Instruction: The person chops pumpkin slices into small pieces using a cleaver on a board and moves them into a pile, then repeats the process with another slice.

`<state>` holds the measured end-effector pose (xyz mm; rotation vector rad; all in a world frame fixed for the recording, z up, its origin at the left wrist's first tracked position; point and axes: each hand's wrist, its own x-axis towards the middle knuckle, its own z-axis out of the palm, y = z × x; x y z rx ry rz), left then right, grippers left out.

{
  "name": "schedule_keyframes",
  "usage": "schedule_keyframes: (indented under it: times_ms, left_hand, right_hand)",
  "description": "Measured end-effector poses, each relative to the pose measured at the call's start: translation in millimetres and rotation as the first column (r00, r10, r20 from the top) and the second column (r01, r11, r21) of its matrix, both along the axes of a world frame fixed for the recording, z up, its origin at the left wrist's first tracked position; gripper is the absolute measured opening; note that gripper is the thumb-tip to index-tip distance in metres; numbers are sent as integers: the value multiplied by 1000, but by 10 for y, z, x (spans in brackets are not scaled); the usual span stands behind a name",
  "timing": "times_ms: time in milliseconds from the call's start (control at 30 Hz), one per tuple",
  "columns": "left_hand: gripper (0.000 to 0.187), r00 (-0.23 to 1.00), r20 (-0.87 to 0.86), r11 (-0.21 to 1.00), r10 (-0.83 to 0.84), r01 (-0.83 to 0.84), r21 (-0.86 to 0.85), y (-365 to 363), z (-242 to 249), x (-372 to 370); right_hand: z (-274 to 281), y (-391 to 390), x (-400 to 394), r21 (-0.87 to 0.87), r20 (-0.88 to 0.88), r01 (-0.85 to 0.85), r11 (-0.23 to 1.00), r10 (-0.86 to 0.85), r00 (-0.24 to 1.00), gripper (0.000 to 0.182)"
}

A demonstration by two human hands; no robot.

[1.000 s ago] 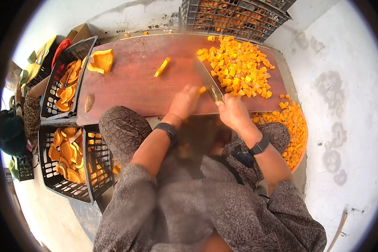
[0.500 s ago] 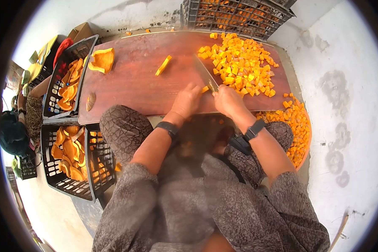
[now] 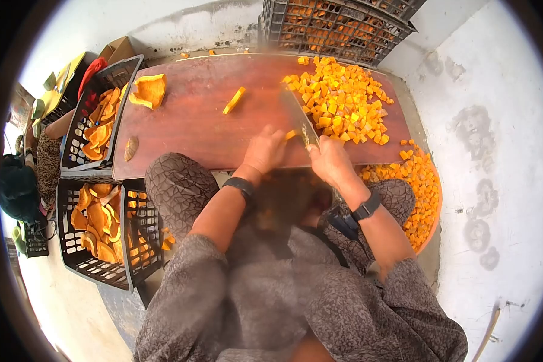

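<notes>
My right hand (image 3: 332, 160) is closed around the handle of a wide-bladed knife (image 3: 304, 123), its blade pointing away from me over the board. Just left of the blade, my left hand (image 3: 265, 149) has its fingers closed on a pumpkin strip (image 3: 292, 134), whose orange end pokes out toward the knife. A heap of pumpkin cubes (image 3: 344, 99) lies right of the blade on the reddish-brown board (image 3: 187, 130). Farther left on the board are a loose pumpkin strip (image 3: 234, 101), a curved pumpkin piece (image 3: 148, 92) and a small tan scrap (image 3: 131, 148).
Black crates (image 3: 93, 274) of pumpkin pieces stand at the left. Stacked black crates (image 3: 338, 30) rise behind the board. A round orange tub (image 3: 439, 208) full of cubes sits beside my right knee. Another person's arm (image 3: 60, 125) shows at far left; a white wall (image 3: 495, 151) bounds the right.
The view has shifted slightly. Both hands stay close together at the board's near edge, the knife still beside the strip in my left hand. The loose strip and curved piece lie where they were.
</notes>
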<state>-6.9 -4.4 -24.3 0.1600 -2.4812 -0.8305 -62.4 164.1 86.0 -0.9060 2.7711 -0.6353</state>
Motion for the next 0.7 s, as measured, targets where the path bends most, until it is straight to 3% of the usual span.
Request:
schedule_keyframes:
  times_ms: [367, 467, 567, 700]
  left_hand:
    - [22, 996, 57, 996, -73, 69, 56, -40, -26, -6]
    - [12, 995, -42, 996, -87, 87, -2, -39, 2, 8]
    - [14, 994, -73, 997, -75, 73, -31, -27, 74, 48]
    - [13, 993, -79, 997, -82, 83, 7, -25, 49, 58]
  right_hand:
    - [-57, -22, 116, 49, -27, -98, 994, 100, 995, 25]
    - [-232, -193, -58, 95, -28, -97, 991, 100, 995, 25]
    - [-336, -393, -215, 215, -119, -21, 976, 47, 992, 25]
    - [-306, -348, -367, 128, -79, 20, 992, -9, 997, 27]
